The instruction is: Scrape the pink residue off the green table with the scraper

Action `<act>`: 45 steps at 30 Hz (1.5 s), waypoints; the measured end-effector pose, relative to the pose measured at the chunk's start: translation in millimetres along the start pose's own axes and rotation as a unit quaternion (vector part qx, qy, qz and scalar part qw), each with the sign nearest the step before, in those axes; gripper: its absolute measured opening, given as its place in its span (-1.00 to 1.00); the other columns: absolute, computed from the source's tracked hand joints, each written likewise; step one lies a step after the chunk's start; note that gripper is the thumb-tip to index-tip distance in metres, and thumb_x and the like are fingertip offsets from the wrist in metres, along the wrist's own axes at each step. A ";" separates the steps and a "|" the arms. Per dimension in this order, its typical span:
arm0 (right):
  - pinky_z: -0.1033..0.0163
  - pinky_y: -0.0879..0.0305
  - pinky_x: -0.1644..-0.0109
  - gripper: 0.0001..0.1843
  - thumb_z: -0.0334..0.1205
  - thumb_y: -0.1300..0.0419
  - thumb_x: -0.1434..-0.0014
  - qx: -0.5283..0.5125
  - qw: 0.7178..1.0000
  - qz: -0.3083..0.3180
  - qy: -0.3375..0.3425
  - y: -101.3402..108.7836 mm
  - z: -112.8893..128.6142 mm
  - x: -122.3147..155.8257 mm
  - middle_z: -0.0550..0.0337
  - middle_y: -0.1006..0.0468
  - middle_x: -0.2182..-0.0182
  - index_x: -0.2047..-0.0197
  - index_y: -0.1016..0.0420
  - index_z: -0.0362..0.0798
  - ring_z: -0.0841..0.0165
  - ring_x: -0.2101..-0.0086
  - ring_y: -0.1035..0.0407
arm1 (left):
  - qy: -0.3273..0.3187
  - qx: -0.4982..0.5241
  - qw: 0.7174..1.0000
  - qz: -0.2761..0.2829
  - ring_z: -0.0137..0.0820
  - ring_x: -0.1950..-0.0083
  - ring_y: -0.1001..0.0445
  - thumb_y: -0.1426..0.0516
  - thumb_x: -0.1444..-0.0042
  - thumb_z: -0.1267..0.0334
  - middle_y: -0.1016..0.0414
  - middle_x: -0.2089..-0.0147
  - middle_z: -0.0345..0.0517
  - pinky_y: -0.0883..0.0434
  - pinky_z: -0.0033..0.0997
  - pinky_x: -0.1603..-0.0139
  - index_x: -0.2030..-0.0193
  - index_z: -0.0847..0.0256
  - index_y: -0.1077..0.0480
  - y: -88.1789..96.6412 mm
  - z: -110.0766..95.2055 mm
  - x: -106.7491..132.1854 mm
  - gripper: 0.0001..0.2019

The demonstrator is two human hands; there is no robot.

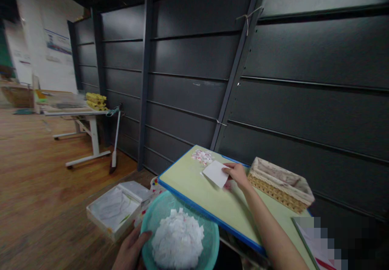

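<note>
- Right hand: thumb and fingers closed on the white paper sheet, pinching it at its right edge.
- Sheet sits left of those fingertips, most of it free of the grip, over the pale green tabletop. Can't tell if its lower edge touches the surface.
- Small heap of white and pinkish paper scraps on the tabletop, just beyond the sheet, well clear of the fingers.
- Reddish patch on the tabletop under the sheet's near right side; mostly covered, can't identify.
- Left hand: clamped on the left rim of the teal mesh colander, thumb at the rim, other fingers mostly hidden.
- Colander holds a mound of white paper pieces, right of the left thumb; it's in front of the table's blue edge.
- Lined wicker basket on the tabletop, right of the right hand.
- Shallow open box left of the colander, lower down.
</note>
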State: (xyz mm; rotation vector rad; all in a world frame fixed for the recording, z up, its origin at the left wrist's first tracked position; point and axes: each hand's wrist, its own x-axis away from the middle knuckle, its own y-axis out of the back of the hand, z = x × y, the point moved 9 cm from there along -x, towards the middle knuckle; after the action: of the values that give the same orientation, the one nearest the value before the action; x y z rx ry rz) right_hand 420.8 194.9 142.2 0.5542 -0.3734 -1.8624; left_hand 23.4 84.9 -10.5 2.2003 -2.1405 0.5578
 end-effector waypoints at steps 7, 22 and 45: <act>0.34 -0.35 0.51 -0.56 -0.29 -0.13 0.10 0.010 1.000 -0.005 -0.010 -0.2 -1.5 -1.2 0.03 -0.61 0.41 0.14 -0.59 -0.27 0.32 0.50 -0.45 | -0.010 -0.002 1.000 -0.003 -0.48 0.84 -0.15 -0.22 0.15 -0.05 -0.30 0.85 -0.31 -0.10 -0.56 0.83 -0.11 0.41 -0.26 -11.1 -9.4 10.4 -0.26; 0.35 -0.38 0.50 -0.56 -0.33 -0.10 0.07 0.028 0.999 -0.031 -0.016 -0.3 5.5 5.2 -0.01 -0.62 0.36 0.11 -0.57 -0.29 0.32 0.48 -0.47 | -0.011 0.009 1.000 -0.001 -0.52 0.86 -0.12 -0.22 0.12 0.01 -0.25 0.89 -0.36 -0.09 -0.59 0.83 -0.07 0.42 -0.28 -15.7 -15.7 17.4 -0.33; 0.35 -0.36 0.48 -0.58 -0.37 -0.09 0.10 0.096 0.993 -0.062 -0.032 34.7 19.0 11.6 0.04 -0.62 0.44 0.17 -0.61 -0.25 0.29 0.49 -0.49 | 0.011 -0.011 1.000 0.010 -0.46 0.84 -0.16 -0.24 0.24 -0.13 -0.24 0.86 -0.37 -0.06 -0.53 0.84 -0.10 0.34 -0.27 -9.6 -2.2 3.7 -0.21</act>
State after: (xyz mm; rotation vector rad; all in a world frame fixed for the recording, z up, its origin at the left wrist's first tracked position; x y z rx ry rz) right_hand 434.6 171.8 173.4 0.6616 -0.5753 -1.9798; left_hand 32.2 82.5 -5.2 2.1544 -2.1495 0.5531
